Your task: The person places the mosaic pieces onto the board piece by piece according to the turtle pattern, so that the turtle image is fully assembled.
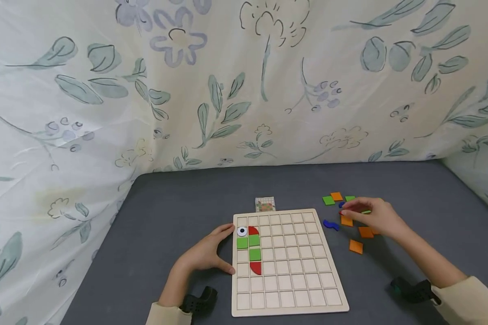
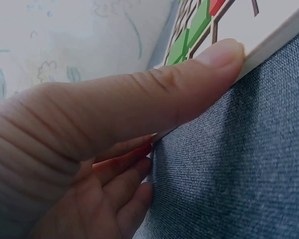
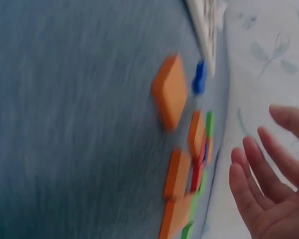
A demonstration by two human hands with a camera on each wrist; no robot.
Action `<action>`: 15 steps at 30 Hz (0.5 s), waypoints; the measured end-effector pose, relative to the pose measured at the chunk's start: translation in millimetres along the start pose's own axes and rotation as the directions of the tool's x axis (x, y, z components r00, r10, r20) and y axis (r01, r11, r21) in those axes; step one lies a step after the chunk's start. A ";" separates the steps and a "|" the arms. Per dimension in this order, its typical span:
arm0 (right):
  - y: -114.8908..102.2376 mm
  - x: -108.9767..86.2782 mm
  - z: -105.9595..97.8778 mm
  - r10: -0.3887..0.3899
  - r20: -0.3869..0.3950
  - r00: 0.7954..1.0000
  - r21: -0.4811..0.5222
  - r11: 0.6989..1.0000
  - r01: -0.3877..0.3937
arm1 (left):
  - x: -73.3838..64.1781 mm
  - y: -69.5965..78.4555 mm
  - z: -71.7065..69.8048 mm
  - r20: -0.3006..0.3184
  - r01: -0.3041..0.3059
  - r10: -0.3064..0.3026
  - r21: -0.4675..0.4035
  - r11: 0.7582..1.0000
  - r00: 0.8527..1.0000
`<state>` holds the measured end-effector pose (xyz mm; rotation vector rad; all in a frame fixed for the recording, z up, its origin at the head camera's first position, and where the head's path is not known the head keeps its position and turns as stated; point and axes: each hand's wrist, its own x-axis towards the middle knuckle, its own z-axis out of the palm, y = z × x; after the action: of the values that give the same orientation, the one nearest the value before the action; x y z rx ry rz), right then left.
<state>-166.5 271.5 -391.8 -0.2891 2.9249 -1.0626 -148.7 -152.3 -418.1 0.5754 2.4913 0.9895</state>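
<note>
A pale wooden grid board (image 1: pixel 293 262) lies on the dark cloth. My left hand (image 1: pixel 209 250) rests at its left edge, thumb and fingers spread along the side; in the left wrist view the thumb (image 2: pixel 189 84) touches the board's edge. On the board sit a white eye tile (image 1: pixel 241 231), green squares (image 1: pixel 255 254) and red quarter-round pieces (image 1: pixel 255 268). My right hand (image 1: pixel 376 217) hovers over the loose pieces at the right. In the right wrist view its fingers are loosely bent and apart from the thumb, with nothing between them.
Loose orange squares (image 1: pixel 355 246), green squares (image 1: pixel 328 200) and a wavy blue piece (image 1: pixel 331 225) lie right of the board. A small picture card (image 1: pixel 265 204) sits at the board's far edge. A flowered curtain (image 1: pixel 227 90) hangs behind the table.
</note>
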 end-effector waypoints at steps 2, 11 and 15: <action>7.6 3.2 -4.1 0.031 -0.027 0.999 -0.063 0.998 -0.033 | 0.6 -0.7 0.3 0.000 0.006 -0.006 0.000 1.000 1.000; 27.8 14.7 -9.6 0.063 -0.026 0.998 -0.160 0.985 -0.067 | 0.7 1.1 -0.9 0.004 0.018 -0.018 -0.008 1.000 1.000; 32.1 18.3 -8.5 0.060 -0.019 0.998 -0.174 0.983 -0.063 | -0.6 3.1 -1.5 0.005 0.018 -0.018 -0.017 1.000 1.000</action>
<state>-190.6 297.7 -404.9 -0.1931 3.0222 -0.8057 -148.3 -151.4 -414.8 0.5484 2.4767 1.0009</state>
